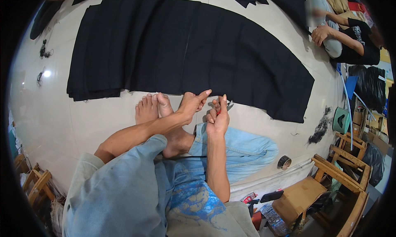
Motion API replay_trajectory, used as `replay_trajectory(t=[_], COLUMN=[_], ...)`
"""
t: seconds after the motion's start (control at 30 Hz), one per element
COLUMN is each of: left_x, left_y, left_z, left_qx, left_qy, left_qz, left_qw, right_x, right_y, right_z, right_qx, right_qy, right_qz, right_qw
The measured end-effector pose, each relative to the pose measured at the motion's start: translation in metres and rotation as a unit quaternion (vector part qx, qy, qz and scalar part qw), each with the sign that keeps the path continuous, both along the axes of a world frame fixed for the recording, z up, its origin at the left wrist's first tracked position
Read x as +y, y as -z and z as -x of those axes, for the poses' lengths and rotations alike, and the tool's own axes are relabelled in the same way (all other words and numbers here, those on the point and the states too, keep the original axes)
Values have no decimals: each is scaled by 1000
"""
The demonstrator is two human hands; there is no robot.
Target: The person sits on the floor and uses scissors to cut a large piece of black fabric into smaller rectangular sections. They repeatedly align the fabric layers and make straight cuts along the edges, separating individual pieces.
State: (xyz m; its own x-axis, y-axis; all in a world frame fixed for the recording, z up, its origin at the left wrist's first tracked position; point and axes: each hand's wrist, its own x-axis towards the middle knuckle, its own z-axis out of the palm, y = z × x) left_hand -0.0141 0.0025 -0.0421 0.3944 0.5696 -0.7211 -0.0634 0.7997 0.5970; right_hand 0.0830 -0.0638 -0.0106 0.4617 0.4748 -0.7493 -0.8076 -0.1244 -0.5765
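Observation:
A long black cloth (231,51), ribbed with lengthwise folds or seams, lies spread over the floor in front of me. At its near edge my left hand (191,106) is closed, the thumb lying over the cloth and the other fingers curled below the edge. Just to the right, my right hand (218,118) is curled around small red-handled snips (229,106). Their grey blades stick out past the fingers, close to the cloth's edge. The right index finger points up toward the cloth. Whether a thread lies between the hands is too small to tell.
My bare foot (147,108) rests by the cloth's near edge. Dark thread scraps (321,127) and a roll of tape (284,162) lie on the right. Wooden frames (342,171) and a cardboard box (299,198) stand lower right. Another person (346,39) sits at the upper right.

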Motion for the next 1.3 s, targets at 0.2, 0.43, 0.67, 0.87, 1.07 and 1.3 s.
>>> replay_trajectory(t=[0.2,0.43,0.67,0.87,1.07,1.3], left_x=[1,0,4,5,8,6], left_y=[-3,-1,-16,-15,-18,-23], left_z=[3,7,8,11,14,11], left_qx=[4,-178,-323,-335,-318,-281], left_qy=[40,6,-9,23,36,35], left_qz=[4,58,96,81,85,57], left_qw=[999,982,942,939,943,957], right_x=[9,15,4,-30,-35,-29], right_y=[22,-2,-14,-38,-29,-27], right_z=[-7,-2,-11,-8,2,2], right_qx=[-1,-166,-195,-178,-87,-38], right_qy=[7,11,-28,-167,-208,-194], right_qz=[-4,34,20,-27,-29,-37], right_qw=[1000,986,980,969,974,980])
